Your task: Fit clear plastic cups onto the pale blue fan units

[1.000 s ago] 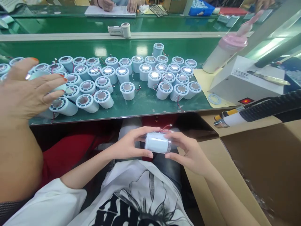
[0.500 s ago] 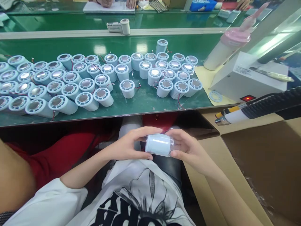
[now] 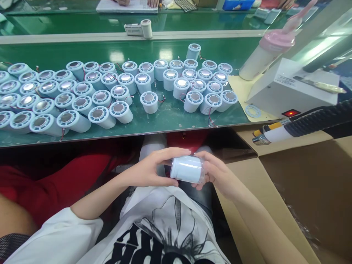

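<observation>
Light-blue cylinder point(image 3: 186, 169), one, in a clear plastic sleeve point(image 3: 202, 171); location: above the lap, before the bench edge. Long axis: crosswise, nearly level, dipping slightly rightward; ringed end left, sleeve projecting past the right end.

Left hand point(image 3: 150, 167): thumb below, fingers above, pinching the left portion. Right hand point(image 3: 220, 176): fingers curled inward, gripping the sleeved right end.

Green bench point(image 3: 165, 123): matching cylinders point(image 3: 149, 103) in close rows, slotted ends up, some with thin red leads; one set apart mid-bench. At right: white bottle point(image 3: 251, 60), pink cap; grey box-shaped device point(image 3: 297, 86), red switch lit; black corrugated hose point(image 3: 324, 120). Below: open cardboard carton point(image 3: 310, 176). Opposite: another person's hand point(image 3: 152, 3) on a white pad point(image 3: 126, 7).
</observation>
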A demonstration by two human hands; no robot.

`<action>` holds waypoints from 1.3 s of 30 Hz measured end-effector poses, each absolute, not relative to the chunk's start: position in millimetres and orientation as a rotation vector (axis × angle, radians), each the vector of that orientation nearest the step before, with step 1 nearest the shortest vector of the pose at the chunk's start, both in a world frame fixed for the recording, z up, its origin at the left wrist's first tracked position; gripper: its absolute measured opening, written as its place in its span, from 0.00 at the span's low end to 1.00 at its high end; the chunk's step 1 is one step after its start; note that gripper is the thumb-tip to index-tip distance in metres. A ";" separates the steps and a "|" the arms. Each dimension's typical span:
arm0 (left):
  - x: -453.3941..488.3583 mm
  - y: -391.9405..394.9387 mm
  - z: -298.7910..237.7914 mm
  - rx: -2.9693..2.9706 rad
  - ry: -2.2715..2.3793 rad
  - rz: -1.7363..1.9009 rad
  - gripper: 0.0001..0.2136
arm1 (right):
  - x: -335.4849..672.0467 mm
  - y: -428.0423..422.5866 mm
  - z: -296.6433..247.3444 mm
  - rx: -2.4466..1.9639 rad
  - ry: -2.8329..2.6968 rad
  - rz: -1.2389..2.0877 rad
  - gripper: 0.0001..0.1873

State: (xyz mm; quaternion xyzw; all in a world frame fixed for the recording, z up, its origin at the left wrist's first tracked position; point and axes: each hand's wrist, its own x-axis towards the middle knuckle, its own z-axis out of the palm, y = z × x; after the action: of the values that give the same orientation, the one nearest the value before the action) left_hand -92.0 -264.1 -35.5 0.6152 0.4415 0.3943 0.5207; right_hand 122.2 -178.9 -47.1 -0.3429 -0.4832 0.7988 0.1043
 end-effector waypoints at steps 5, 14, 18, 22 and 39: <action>-93.8 -265.4 -35.7 1.487 1.039 0.949 0.34 | 117.1 -181.9 -47.3 -1.032 -1.343 2.436 0.26; -96.3 -265.3 -38.3 1.523 0.997 0.990 0.33 | 107.6 -185.1 -40.2 -1.095 -1.213 2.647 0.31; -95.2 -265.5 -38.5 1.603 1.022 1.001 0.33 | 107.4 -184.3 -40.0 -1.091 -1.160 2.789 0.35; -90.8 -268.6 -35.2 1.503 1.073 0.985 0.30 | 108.8 -185.7 -45.0 -1.071 -1.287 2.793 0.41; -94.6 -268.1 -31.1 1.396 1.051 0.940 0.33 | 129.9 -190.5 -47.9 -0.592 -1.717 1.996 0.26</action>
State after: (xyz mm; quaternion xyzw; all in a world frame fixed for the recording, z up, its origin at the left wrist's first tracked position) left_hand -94.6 -268.1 -31.1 0.5891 0.4435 0.3966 0.5468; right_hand 129.9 -190.5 -47.9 -0.2142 -0.6208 0.7214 0.2197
